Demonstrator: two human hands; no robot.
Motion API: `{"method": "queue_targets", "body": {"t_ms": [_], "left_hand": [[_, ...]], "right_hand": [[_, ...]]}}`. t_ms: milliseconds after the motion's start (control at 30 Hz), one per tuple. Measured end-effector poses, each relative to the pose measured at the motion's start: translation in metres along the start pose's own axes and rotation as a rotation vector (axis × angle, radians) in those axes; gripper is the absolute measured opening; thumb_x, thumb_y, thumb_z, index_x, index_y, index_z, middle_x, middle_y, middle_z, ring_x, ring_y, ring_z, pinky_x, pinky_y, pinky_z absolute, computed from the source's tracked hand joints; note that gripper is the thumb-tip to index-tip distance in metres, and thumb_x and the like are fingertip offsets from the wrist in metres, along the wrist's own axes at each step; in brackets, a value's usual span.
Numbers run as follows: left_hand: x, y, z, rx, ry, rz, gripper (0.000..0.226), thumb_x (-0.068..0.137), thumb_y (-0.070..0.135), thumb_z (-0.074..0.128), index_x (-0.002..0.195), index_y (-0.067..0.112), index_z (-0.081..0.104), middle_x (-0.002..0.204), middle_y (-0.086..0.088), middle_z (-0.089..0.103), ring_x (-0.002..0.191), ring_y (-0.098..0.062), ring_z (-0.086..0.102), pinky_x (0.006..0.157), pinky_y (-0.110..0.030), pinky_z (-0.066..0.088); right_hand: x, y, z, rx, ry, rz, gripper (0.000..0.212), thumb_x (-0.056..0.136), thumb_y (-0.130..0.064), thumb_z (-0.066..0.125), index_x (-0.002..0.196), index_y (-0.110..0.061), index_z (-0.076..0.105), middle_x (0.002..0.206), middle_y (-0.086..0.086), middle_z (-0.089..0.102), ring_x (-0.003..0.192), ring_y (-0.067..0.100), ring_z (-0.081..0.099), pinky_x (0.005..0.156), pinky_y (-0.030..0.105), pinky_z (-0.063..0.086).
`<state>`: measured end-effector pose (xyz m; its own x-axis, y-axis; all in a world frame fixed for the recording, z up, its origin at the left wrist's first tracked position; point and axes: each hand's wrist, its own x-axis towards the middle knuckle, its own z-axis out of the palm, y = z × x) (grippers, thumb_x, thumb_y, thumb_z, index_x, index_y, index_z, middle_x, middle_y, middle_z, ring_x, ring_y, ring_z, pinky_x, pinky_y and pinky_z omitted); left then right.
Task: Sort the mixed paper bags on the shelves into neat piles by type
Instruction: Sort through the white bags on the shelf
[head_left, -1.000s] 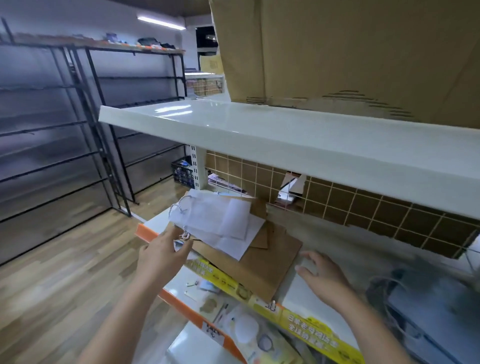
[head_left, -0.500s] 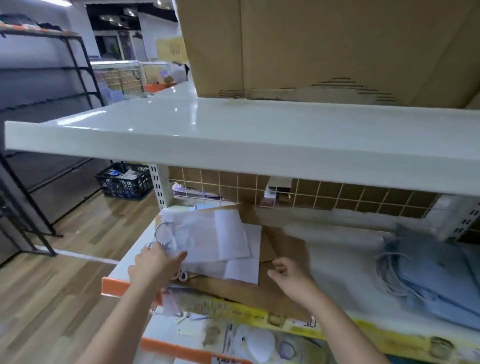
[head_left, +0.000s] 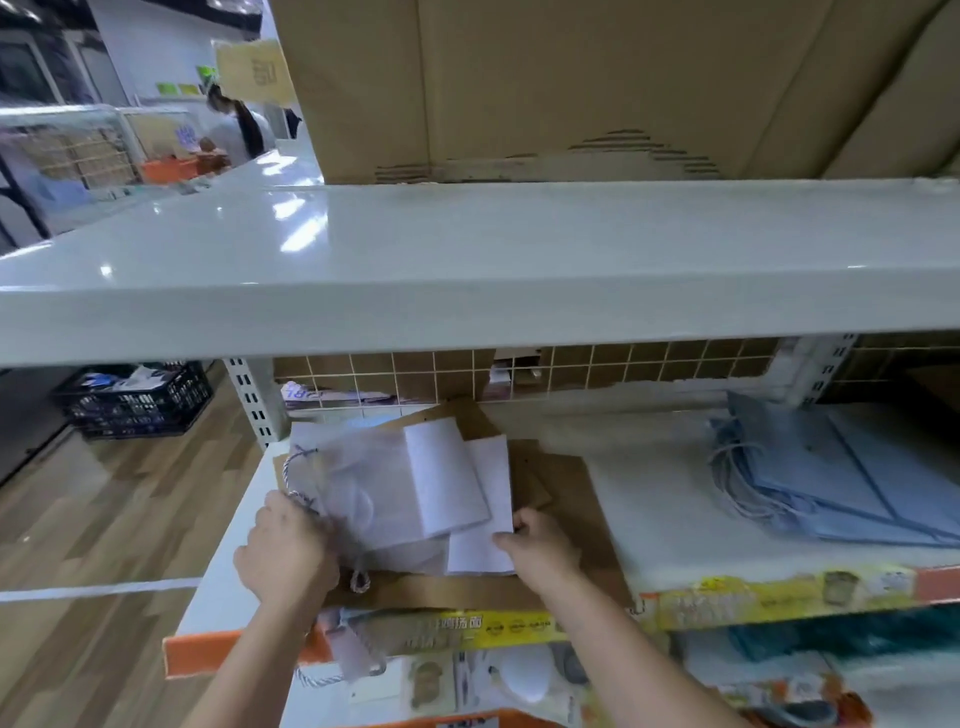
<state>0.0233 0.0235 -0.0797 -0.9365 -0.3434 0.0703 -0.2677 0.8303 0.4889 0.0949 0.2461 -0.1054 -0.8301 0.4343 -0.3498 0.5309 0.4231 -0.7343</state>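
Your sorting is partly done, going by how things lie. The blue bags (head_left: 852, 488) already sit in 1 pile at the right of the shelf (head_left: 670, 519), well apart from the rest. The white bags (head_left: 415, 493) are the loose part: about 3 of them lie fanned and crooked on top of the brown bags (head_left: 566, 499) at the left end, so those 2 types are not yet separated or squared up.

Your left hand (head_left: 285, 556) has its grip curled on the left edge of the white bags, by the cord handles. Your right hand (head_left: 540, 543) pinches their lower right corner.

As for containers, a big cardboard box (head_left: 571, 83) stands on the upper shelf, contents hidden. A black crate (head_left: 140, 400) on the floor holds items too blurred to name.
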Motion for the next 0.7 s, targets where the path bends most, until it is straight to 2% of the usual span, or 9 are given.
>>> {"method": "queue_targets", "body": {"t_ms": [133, 200, 267, 333, 400, 433, 500, 600, 700], "left_hand": [[0.001, 0.002, -0.014, -0.302, -0.008, -0.029, 0.018, 0.087, 0.018, 0.052, 0.092, 0.009, 0.038, 0.097, -0.030, 0.061, 0.088, -0.046, 0.059, 0.068, -0.040, 0.040], [0.005, 0.001, -0.021, -0.523, -0.059, -0.018, 0.016, 0.084, 0.021, 0.053, 0.084, 0.022, 0.038, 0.087, -0.021, 0.066, 0.071, -0.040, 0.066, 0.068, -0.047, 0.052], [0.004, 0.003, -0.029, -0.679, -0.077, 0.007, 0.017, 0.084, 0.020, 0.055, 0.086, 0.027, 0.039, 0.084, -0.015, 0.069, 0.058, -0.033, 0.068, 0.063, -0.050, 0.057], [-0.004, 0.010, -0.039, -0.802, -0.085, 0.060, 0.024, 0.089, 0.014, 0.056, 0.103, 0.030, 0.045, 0.086, -0.013, 0.070, 0.050, -0.028, 0.067, 0.047, -0.031, 0.055], [-0.015, 0.018, -0.046, -0.901, -0.106, 0.110, 0.038, 0.094, 0.006, 0.051, 0.126, 0.025, 0.045, 0.081, -0.009, 0.068, 0.039, -0.016, 0.062, 0.034, -0.019, 0.046], [-0.021, 0.021, -0.049, -0.949, -0.101, 0.125, 0.039, 0.095, 0.004, 0.049, 0.128, 0.025, 0.046, 0.079, -0.008, 0.067, 0.037, -0.013, 0.060, 0.035, -0.019, 0.046], [-0.032, 0.026, -0.052, -1.065, -0.094, 0.119, 0.035, 0.095, 0.002, 0.046, 0.117, 0.030, 0.051, 0.076, -0.006, 0.068, 0.036, -0.014, 0.060, 0.040, -0.021, 0.049], [-0.053, 0.029, -0.056, -1.205, -0.034, 0.110, 0.037, 0.094, 0.000, 0.044, 0.100, 0.036, 0.052, 0.063, 0.002, 0.069, 0.037, -0.010, 0.061, 0.034, -0.015, 0.042], [-0.075, 0.041, -0.056, -1.273, -0.034, 0.124, 0.039, 0.093, -0.002, 0.041, 0.099, 0.035, 0.050, 0.058, 0.015, 0.068, 0.040, -0.005, 0.062, 0.032, -0.013, 0.039]], "right_hand": [[-0.007, 0.006, -0.015, 0.209, 0.137, -0.039, 0.008, 0.092, -0.016, 0.047, 0.098, -0.012, 0.052, 0.095, 0.007, 0.061, 0.076, 0.020, 0.056, 0.057, 0.028, 0.040], [-0.010, 0.014, -0.027, 0.258, 0.217, -0.037, 0.018, 0.096, -0.014, 0.044, 0.112, -0.017, 0.051, 0.103, 0.005, 0.058, 0.077, 0.017, 0.054, 0.055, 0.022, 0.039], [-0.013, 0.023, -0.038, 0.327, 0.268, -0.037, 0.029, 0.096, -0.012, 0.043, 0.122, -0.024, 0.048, 0.113, 0.006, 0.058, 0.088, 0.023, 0.058, 0.063, 0.030, 0.050], [-0.017, 0.029, -0.050, 0.427, 0.303, -0.042, 0.033, 0.095, -0.007, 0.042, 0.118, -0.029, 0.049, 0.119, 0.008, 0.058, 0.094, 0.029, 0.061, 0.076, 0.041, 0.054], [-0.020, 0.033, -0.063, 0.504, 0.332, -0.037, 0.033, 0.094, -0.003, 0.041, 0.115, -0.027, 0.050, 0.114, 0.010, 0.059, 0.081, 0.029, 0.062, 0.064, 0.037, 0.053], [-0.023, 0.035, -0.070, 0.553, 0.343, -0.035, 0.032, 0.094, -0.001, 0.040, 0.114, -0.024, 0.050, 0.109, 0.011, 0.060, 0.072, 0.026, 0.061, 0.054, 0.031, 0.050], [-0.030, 0.041, -0.086, 0.651, 0.354, -0.041, 0.029, 0.094, 0.003, 0.039, 0.109, -0.019, 0.052, 0.100, 0.010, 0.060, 0.065, 0.022, 0.057, 0.043, 0.022, 0.045], [-0.040, 0.050, -0.101, 0.755, 0.353, -0.026, 0.029, 0.093, 0.004, 0.042, 0.105, -0.019, 0.055, 0.098, 0.008, 0.063, 0.072, 0.021, 0.060, 0.049, 0.024, 0.047], [-0.048, 0.068, -0.117, 0.845, 0.396, 0.007, 0.029, 0.092, 0.004, 0.043, 0.098, -0.021, 0.056, 0.092, 0.010, 0.064, 0.070, 0.022, 0.057, 0.049, 0.025, 0.046]]}}
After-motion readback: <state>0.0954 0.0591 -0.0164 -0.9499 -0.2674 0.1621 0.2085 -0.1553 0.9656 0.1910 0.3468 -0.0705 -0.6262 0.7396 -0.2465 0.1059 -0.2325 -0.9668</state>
